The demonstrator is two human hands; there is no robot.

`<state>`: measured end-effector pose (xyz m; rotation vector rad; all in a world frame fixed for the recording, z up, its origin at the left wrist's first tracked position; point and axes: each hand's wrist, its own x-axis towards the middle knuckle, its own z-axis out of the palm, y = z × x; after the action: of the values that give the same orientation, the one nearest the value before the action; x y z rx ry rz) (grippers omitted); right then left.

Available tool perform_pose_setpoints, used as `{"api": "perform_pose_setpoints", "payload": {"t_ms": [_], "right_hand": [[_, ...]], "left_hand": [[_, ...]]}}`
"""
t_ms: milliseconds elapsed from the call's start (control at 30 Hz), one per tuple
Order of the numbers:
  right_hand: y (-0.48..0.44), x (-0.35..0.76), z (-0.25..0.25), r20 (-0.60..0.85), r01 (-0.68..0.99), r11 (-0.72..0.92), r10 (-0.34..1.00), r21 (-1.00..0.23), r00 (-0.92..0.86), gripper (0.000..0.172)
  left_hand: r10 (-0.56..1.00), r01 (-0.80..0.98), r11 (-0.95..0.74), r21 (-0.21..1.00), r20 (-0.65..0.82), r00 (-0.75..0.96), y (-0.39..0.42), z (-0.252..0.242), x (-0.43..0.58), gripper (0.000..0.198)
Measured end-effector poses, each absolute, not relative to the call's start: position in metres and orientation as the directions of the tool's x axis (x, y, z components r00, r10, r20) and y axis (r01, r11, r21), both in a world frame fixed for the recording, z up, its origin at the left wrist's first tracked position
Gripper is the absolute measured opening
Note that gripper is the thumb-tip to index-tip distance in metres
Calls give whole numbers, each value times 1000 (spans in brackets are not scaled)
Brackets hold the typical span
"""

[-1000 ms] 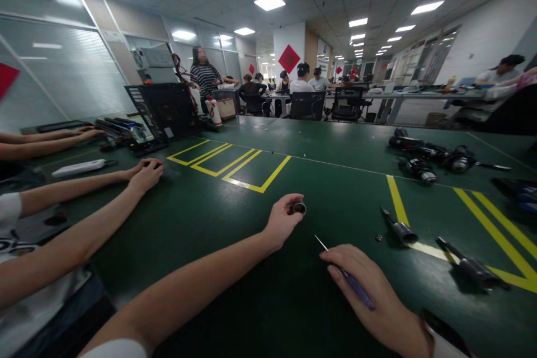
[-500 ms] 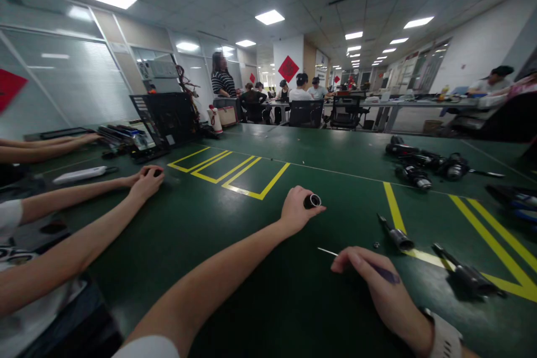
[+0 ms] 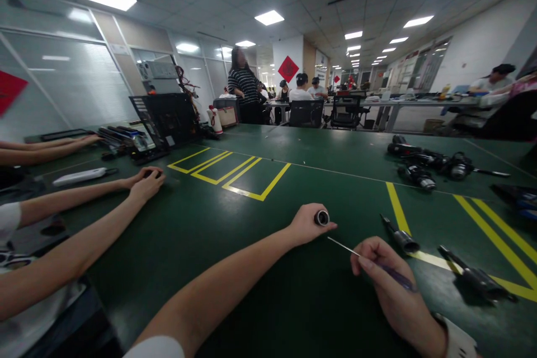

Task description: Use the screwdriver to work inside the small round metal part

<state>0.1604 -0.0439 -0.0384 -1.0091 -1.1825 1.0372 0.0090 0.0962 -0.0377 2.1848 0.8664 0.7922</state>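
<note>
My left hand (image 3: 308,224) is closed around a short black cylinder (image 3: 321,218); its hollow, metal-rimmed end faces me. In my right hand (image 3: 392,285) is a screwdriver (image 3: 343,246) with a thin bright shaft and a dark purplish handle. Its tip points up and left, just below my left hand, apart from the cylinder. Right of my right hand, a dark metal part with a narrow shaft (image 3: 405,239) lies on the green table (image 3: 251,246). A similar, larger part (image 3: 482,282) rests beside it, near the yellow tape.
Several black tool bodies (image 3: 419,165) lie at the back right. Yellow tape outlines (image 3: 245,193) mark the table. On the left, a co-worker's hands (image 3: 145,182) hold something dark near a white power strip (image 3: 79,176). A black computer case (image 3: 172,117) stands farther back.
My left hand has come slightly nearer and right with the cylinder. My right hand has shifted right, the screwdriver's tip now closer to the left hand. A standing person in stripes has moved right.
</note>
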Motion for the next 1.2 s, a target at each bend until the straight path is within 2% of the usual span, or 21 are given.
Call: {"api": "perform_pose_setpoints", "payload": {"t_ms": [233, 467, 600, 800, 933, 1067, 1133, 1200], "right_hand": [[-45, 166, -41, 266, -8, 268, 958, -963, 105, 19], [-49, 161, -30, 329, 328, 292, 942, -898, 64, 27], [-48, 158, -29, 312, 385, 262, 947, -885, 75, 24], [-44, 162, -34, 228, 256, 205, 972, -945, 63, 25], [-38, 165, -35, 170, 18, 169, 982, -985, 78, 25], [-33, 166, -34, 78, -208, 95, 993, -974, 88, 23], [-34, 166, -34, 85, -194, 107, 989, -975, 118, 23], [-36, 165, -36, 115, -97, 128, 984, -987, 135, 24]], "left_hand": [[590, 312, -725, 614, 320, 741, 89, -37, 12, 24], [561, 342, -761, 551, 294, 774, 89, -35, 15, 23], [526, 303, -783, 543, 318, 789, 89, -36, 15, 19], [490, 219, -784, 580, 363, 792, 89, -37, 14, 19], [470, 163, -770, 617, 375, 799, 89, -35, 13, 18], [500, 207, -750, 629, 333, 800, 89, -35, 13, 18], [515, 223, -754, 618, 346, 784, 89, -34, 14, 17], [525, 242, -767, 594, 364, 770, 89, -35, 15, 18]]}}
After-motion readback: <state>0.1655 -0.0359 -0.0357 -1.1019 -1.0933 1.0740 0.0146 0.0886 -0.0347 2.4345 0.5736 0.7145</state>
